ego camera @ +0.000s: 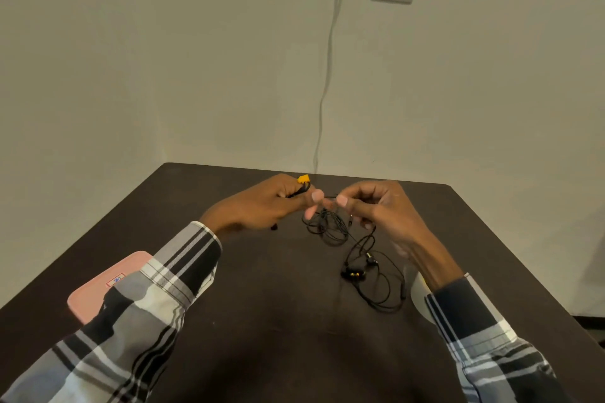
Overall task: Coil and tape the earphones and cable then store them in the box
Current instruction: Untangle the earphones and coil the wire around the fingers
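My left hand [262, 203] curls round a thin black cable [327, 226] with a yellow end; my right hand [376, 206] pinches its strand. Loops hang mid-frame. Black earphones [355, 273] lie lower right. My sleeves half hide the pink box [95, 294] and a white tape roll [417, 296] on the dark table [278, 321].

box [98, 291] on table [278, 321], near left, partly under left sleeve | earphones [370, 275] on table, right of centre | cable [327, 226] behind earphones, hanging between both hands above table
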`<act>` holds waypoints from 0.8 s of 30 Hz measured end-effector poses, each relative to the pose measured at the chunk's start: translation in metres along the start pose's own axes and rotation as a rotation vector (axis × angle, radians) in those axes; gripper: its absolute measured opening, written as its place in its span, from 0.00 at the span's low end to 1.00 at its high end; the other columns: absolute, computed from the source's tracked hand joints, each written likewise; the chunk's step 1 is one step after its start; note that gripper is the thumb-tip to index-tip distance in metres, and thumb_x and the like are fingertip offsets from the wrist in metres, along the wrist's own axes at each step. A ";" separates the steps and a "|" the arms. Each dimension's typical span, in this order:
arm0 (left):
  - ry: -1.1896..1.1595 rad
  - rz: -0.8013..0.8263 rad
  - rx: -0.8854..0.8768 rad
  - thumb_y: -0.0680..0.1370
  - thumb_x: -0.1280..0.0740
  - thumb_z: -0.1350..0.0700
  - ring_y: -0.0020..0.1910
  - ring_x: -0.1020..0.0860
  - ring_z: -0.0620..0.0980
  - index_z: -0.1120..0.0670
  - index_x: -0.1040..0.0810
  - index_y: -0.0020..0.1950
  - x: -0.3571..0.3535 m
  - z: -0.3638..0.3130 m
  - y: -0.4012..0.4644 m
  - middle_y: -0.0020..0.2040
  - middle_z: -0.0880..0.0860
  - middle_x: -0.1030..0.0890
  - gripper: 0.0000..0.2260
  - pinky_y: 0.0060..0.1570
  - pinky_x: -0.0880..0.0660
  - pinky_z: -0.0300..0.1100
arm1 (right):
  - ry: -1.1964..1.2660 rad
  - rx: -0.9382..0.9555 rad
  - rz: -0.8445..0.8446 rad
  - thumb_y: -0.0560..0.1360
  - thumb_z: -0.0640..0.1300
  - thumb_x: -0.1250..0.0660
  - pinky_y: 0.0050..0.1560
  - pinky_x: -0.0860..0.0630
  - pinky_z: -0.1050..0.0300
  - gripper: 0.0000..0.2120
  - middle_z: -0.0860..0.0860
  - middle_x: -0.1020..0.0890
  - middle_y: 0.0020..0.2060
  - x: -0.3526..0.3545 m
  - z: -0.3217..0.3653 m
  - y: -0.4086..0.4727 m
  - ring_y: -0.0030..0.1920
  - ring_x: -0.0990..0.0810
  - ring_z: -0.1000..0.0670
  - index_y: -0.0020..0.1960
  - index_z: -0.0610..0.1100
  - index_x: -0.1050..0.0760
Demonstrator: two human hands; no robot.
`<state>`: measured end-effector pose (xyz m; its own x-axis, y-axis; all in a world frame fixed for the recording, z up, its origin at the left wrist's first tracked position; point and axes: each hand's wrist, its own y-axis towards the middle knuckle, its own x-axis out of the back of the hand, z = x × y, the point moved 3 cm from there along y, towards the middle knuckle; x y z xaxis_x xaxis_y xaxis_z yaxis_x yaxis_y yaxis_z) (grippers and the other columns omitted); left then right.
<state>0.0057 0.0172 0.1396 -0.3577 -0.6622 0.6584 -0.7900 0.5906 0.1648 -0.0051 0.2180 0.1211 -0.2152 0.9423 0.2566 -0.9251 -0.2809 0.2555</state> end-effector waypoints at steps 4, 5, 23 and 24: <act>-0.190 0.024 0.002 0.83 0.45 0.52 0.46 0.20 0.37 0.59 0.28 0.38 0.005 -0.006 -0.009 0.52 0.51 0.15 0.17 0.49 0.29 0.28 | 0.022 -0.042 0.012 0.65 0.44 0.21 0.29 0.34 0.67 0.11 0.49 0.17 0.39 0.006 -0.002 0.000 0.33 0.24 0.58 0.46 0.45 0.15; -0.215 0.016 0.007 0.82 0.45 0.50 0.51 0.19 0.41 0.57 0.29 0.38 0.009 -0.003 -0.009 0.56 0.53 0.15 0.17 0.52 0.29 0.35 | 0.025 -0.049 0.009 0.64 0.44 0.20 0.29 0.34 0.67 0.14 0.50 0.17 0.39 0.009 -0.003 0.000 0.33 0.24 0.59 0.49 0.44 0.16; -0.852 -0.059 -0.081 0.73 0.29 0.41 0.64 0.24 0.66 0.52 0.26 0.35 0.037 0.012 -0.019 0.52 0.62 0.16 0.17 0.57 0.26 0.69 | 0.067 -0.015 -0.044 0.81 0.51 0.39 0.46 0.25 0.62 0.19 0.47 0.18 0.29 0.002 -0.019 0.003 0.38 0.18 0.51 0.37 0.43 0.22; -0.888 -0.064 -0.102 0.73 0.29 0.41 0.64 0.23 0.66 0.52 0.25 0.35 0.039 0.012 -0.018 0.52 0.62 0.15 0.16 0.56 0.27 0.70 | 0.057 -0.006 -0.033 0.82 0.50 0.41 0.48 0.24 0.64 0.19 0.47 0.18 0.28 0.000 -0.019 0.002 0.40 0.17 0.50 0.37 0.43 0.23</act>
<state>0.0000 -0.0254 0.1533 -0.6016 -0.7829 -0.1586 -0.7886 0.5504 0.2742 -0.0127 0.2213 0.1037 -0.2016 0.9601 0.1940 -0.9339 -0.2482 0.2575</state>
